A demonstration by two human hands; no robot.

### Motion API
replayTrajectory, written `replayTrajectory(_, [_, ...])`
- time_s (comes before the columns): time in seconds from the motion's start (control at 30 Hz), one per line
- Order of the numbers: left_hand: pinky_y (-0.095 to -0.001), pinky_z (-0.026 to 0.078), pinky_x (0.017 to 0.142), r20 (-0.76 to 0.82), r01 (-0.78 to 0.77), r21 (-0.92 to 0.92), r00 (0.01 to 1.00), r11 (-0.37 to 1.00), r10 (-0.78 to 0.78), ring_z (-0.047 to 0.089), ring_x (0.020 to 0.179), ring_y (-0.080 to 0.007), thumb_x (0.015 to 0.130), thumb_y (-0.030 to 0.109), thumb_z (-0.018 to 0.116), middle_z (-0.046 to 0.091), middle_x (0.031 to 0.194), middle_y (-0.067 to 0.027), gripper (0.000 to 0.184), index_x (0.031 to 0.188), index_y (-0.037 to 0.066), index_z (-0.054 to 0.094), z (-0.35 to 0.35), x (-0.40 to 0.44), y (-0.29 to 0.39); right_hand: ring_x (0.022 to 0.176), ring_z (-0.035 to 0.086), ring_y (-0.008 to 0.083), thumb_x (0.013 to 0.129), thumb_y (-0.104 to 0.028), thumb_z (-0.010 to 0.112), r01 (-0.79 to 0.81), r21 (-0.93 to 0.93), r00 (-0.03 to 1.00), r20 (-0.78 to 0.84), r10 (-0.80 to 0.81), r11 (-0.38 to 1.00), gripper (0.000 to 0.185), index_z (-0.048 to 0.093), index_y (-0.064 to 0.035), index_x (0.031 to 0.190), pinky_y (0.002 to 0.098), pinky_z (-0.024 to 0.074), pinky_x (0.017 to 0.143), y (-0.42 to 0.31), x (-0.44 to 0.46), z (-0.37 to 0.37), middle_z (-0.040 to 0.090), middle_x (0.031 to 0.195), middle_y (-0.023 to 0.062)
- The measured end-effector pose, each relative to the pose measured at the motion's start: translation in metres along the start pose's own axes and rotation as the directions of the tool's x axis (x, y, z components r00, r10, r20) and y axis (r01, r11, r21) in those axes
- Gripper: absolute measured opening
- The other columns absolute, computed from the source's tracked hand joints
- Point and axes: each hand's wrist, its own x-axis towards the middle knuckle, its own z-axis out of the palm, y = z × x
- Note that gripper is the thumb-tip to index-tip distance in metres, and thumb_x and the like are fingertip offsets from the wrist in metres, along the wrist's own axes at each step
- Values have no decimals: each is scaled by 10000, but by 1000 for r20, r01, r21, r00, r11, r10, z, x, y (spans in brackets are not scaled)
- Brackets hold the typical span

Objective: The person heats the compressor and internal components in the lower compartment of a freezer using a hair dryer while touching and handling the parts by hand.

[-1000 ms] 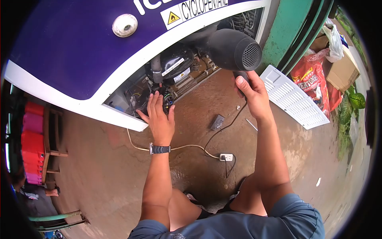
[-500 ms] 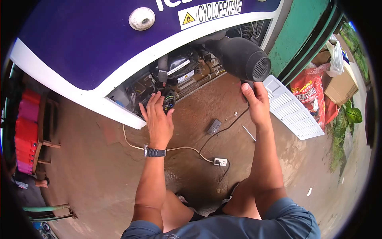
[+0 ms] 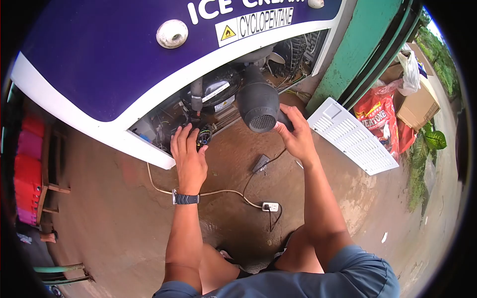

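Note:
My right hand (image 3: 299,138) is wrapped round the handle of a black hair dryer (image 3: 258,102). The dryer's round rear grille faces me, and its nozzle points away into the open lower bay of an ice cream freezer (image 3: 114,74). Inside the bay sits a black compressor (image 3: 226,82) with white labels. My left hand (image 3: 189,156) rests with outstretched fingers against a dark electrical part with coloured wires (image 3: 204,135), at the bay's left end. The thumb is apart from the fingers; what lies beneath the fingertips is hidden.
A white slotted panel (image 3: 348,134) leans at the right, near bags (image 3: 382,116) and a cardboard box (image 3: 420,107). On the wet floor (image 3: 124,213) lie a small dark box (image 3: 260,164) and a white extension socket (image 3: 270,206) with cords. Red stacked items (image 3: 27,179) stand far left.
The hair dryer and my right hand have swung left and slightly lower, turning the nozzle further into the bay. My left hand stays at the wired part. The camera view has shifted slightly.

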Motion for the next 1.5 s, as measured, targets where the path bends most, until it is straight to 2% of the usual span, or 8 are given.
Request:
replayTrajectory(0.5, [-548, 341, 1172, 1, -13, 40, 1000, 999, 13, 447, 1395, -408, 907, 132, 777, 512, 1405, -173, 535, 1389, 2, 583, -2, -4, 8, 1089, 671, 350, 967, -297, 754, -78, 72, 996, -35, 81, 994, 439, 639, -127, 1355, 426, 549, 925, 2, -7, 14, 654, 1181, 127])
replayTrajectory(0.6, [-526, 412, 1113, -188, -104, -32, 978, 994, 96, 497, 1318, -389, 932, 156, 767, 510, 1400, -189, 508, 1375, -12, 582, -21, 2, 18, 1126, 659, 357, 974, -285, 748, -110, 141, 989, -86, 123, 984, 438, 629, -107, 1356, 426, 535, 960, 6, -10, 18, 655, 1210, 135])
replayTrajectory(0.7, [-500, 429, 1084, -616, -115, 81, 775, 990, 140, 508, 1264, -347, 993, 132, 674, 480, 1366, -197, 378, 1300, -64, 573, -47, 17, 17, 1146, 653, 337, 978, -243, 745, -111, 226, 980, -138, 144, 968, 433, 619, -74, 1356, 412, 515, 999, 20, -14, 25, 658, 1244, 137])
replayTrajectory(0.77, [-495, 418, 1089, -691, -109, 89, 709, 990, 140, 481, 1292, -330, 1002, 179, 682, 460, 1405, -196, 456, 1357, -62, 526, -67, 23, 1, 1155, 647, 274, 992, -206, 734, -187, 437, 952, -139, 271, 880, 431, 600, -59, 1375, 383, 499, 1016, 29, -17, 34, 660, 1256, 115])
replayTrajectory(0.83, [-495, 407, 1096, -788, 81, 280, 589, 956, 181, 459, 1312, -321, 997, 224, 707, 459, 1419, -210, 542, 1408, -40, 473, -84, 27, -9, 1162, 636, 245, 999, -200, 730, -183, 502, 944, -150, 294, 845, 435, 592, -62, 1388, 371, 490, 1024, 26, -15, 33, 658, 1260, 102])
replayTrajectory(1.0, [-483, 425, 1125, -766, 271, 21, 623, 962, -159, 485, 1363, -348, 995, 303, 740, 440, 1505, -238, 745, 1539, -31, 355, -79, 24, -26, 1184, 606, 193, 1018, -191, 715, -157, 530, 947, -158, 279, 833, 438, 574, -71, 1415, 345, 472, 1043, 26, -16, 29, 653, 1272, 78])
replayTrajectory(1.07, [-473, 452, 1126, -589, 75, -508, 697, 858, -409, 504, 1380, -347, 999, 316, 749, 449, 1529, -250, 811, 1580, -41, 310, -75, 25, -34, 1191, 603, 192, 1020, -191, 713, -172, 553, 943, -148, 299, 815, 434, 574, -67, 1412, 339, 465, 1053, 25, -16, 30, 653, 1287, 79])
replayTrajectory(1.5, [-490, 431, 1167, -541, 297, -277, 738, 914, -403, 480, 1419, -380, 980, 361, 783, 388, 1584, -288, 919, 1611, -52, 256, -61, 20, -24, 1196, 601, 205, 1037, -236, 698, -231, 609, 923, -108, 368, 759, 437, 558, -76, 1419, 353, 464, 1056, 11, -15, 36, 648, 1296, 89])
